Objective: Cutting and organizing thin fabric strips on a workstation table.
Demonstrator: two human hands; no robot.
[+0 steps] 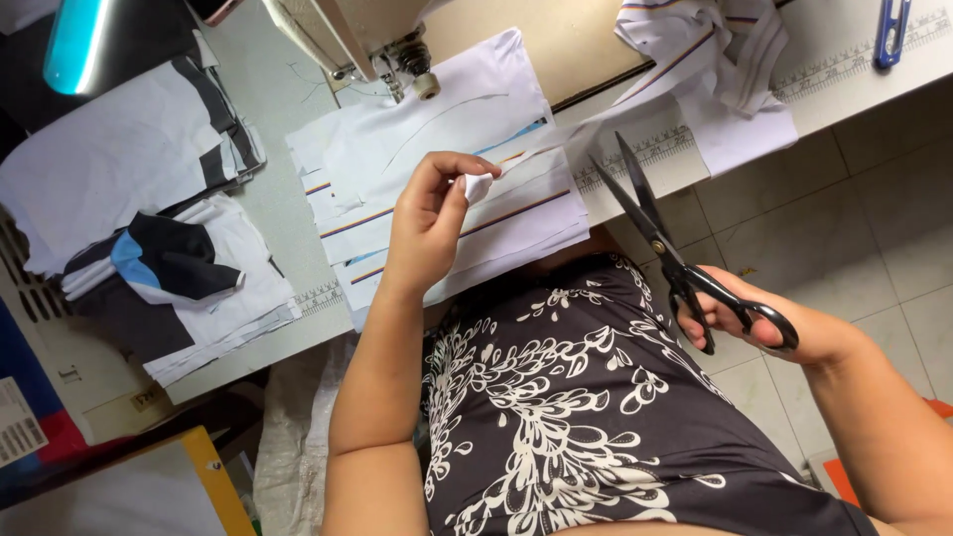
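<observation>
My left hand pinches the folded end of a narrow white fabric strip above a stack of white cloth pieces with coloured stripes on the sewing table. The strip runs up and to the right across the table. My right hand holds black scissors by the handles, off the table edge over my lap. The blades are parted and point up-left toward the strip without touching it.
A sewing machine head with its presser foot stands behind the stack. Piles of white, black and blue cloth lie at the left. Striped fabric is heaped at the back right, near a blue clip. Tiled floor shows at the right.
</observation>
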